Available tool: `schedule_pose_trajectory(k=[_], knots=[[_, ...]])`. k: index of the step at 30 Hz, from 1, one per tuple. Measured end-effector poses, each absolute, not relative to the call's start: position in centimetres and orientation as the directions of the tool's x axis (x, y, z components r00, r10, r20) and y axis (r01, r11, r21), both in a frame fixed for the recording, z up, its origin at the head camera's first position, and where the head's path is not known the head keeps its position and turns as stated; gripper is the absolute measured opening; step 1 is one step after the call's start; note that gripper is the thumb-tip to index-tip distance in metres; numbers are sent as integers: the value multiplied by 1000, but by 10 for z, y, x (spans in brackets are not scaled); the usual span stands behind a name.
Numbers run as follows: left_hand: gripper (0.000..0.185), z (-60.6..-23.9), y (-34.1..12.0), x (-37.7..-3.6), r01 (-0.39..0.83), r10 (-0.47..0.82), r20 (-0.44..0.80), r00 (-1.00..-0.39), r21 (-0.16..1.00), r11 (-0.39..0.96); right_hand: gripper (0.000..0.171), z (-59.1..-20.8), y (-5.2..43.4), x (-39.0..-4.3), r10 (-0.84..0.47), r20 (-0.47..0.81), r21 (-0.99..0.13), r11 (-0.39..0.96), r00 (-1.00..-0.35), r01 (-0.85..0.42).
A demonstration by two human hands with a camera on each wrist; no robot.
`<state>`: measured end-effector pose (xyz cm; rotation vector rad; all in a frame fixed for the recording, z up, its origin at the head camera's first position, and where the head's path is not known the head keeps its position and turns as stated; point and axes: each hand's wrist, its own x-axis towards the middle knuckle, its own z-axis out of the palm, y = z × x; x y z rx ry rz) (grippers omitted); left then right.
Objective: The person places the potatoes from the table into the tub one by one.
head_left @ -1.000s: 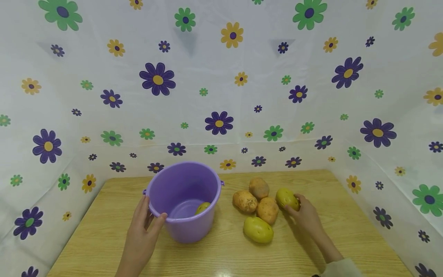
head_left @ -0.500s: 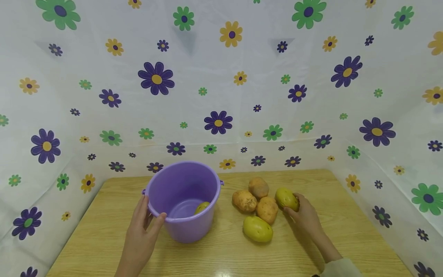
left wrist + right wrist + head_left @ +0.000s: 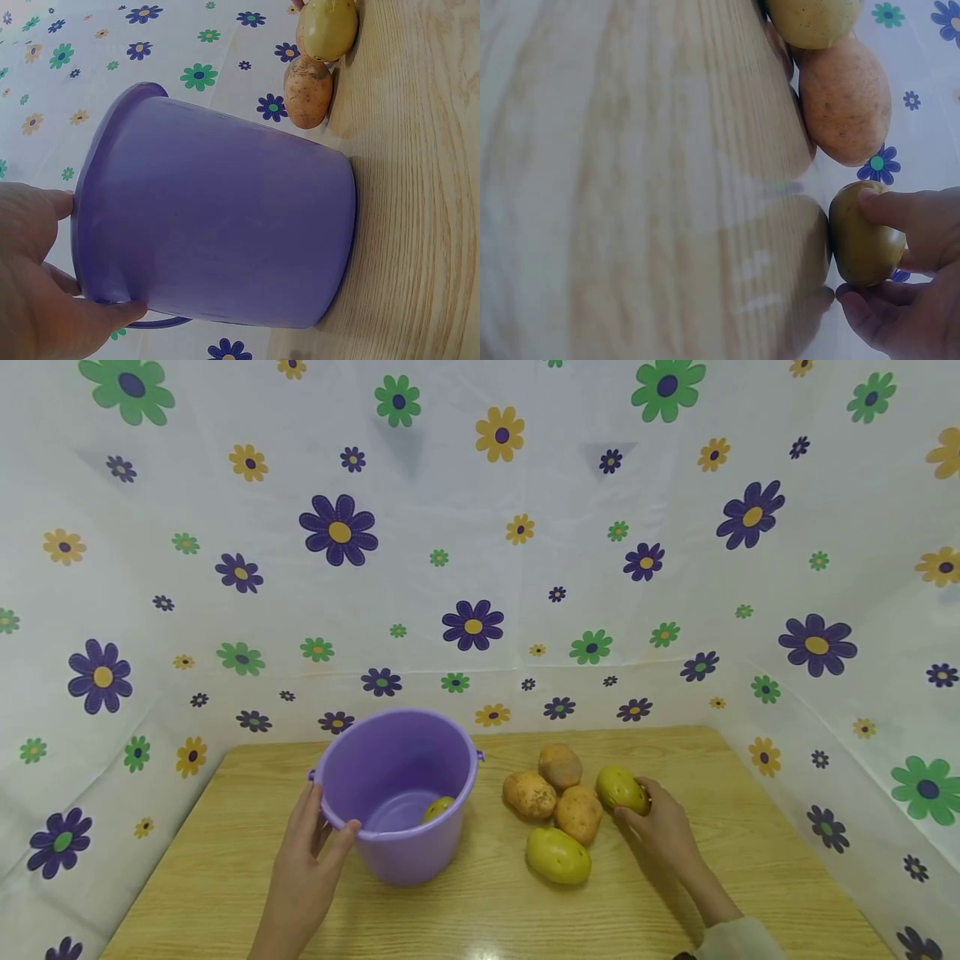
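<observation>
A purple bucket point(image 3: 411, 852) stands on the left of the table, a yellow-green potato point(image 3: 437, 810) showing inside it. My left hand point(image 3: 303, 864) holds the bucket's rim at the near left, thumb and fingers spread along it; the left wrist view shows the fingertips at the rim. On the right, my right hand point(image 3: 666, 827) grips a smooth yellow-green potato point(image 3: 619, 789) between thumb and fingers. In the right wrist view this potato point(image 3: 864, 244) sits at the table surface. Beside it lie several brown potatoes point(image 3: 579, 815) and another yellow-green potato point(image 3: 558, 857).
The wood-grain table point(image 3: 480, 918) is bordered at the back and sides by a white sheet point(image 3: 420, 593) printed with flowers. The loose potatoes lie in a cluster between the bucket and my right hand. A purple handle point(image 3: 161, 323) hangs at the bucket's side.
</observation>
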<state>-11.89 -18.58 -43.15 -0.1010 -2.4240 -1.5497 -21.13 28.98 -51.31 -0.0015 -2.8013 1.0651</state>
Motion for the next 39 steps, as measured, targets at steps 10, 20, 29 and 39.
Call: schedule_pose_trajectory(k=[10, 20, 29, 39], knots=[[82, -434, -187, -120, 187, -85, 245, -966, 884, 429, 65, -514, 291, -214, 65, 139, -685, 727, -988, -48], [81, -434, -187, -119, 201, -85, 258, -962, 885, 420, 62, -513, 293, -214, 73, 175, -691, 720, -982, -70], [80, -432, -186, -118, 219, -78, 277, -958, 879, 423, 65, -504, 294, -213, 74, 167, -684, 727, -983, -61], [80, -432, -186, -119, 217, -78, 274, -959, 879, 424, 64, -485, 296, -210, 76, 213, -681, 726, -974, -92]])
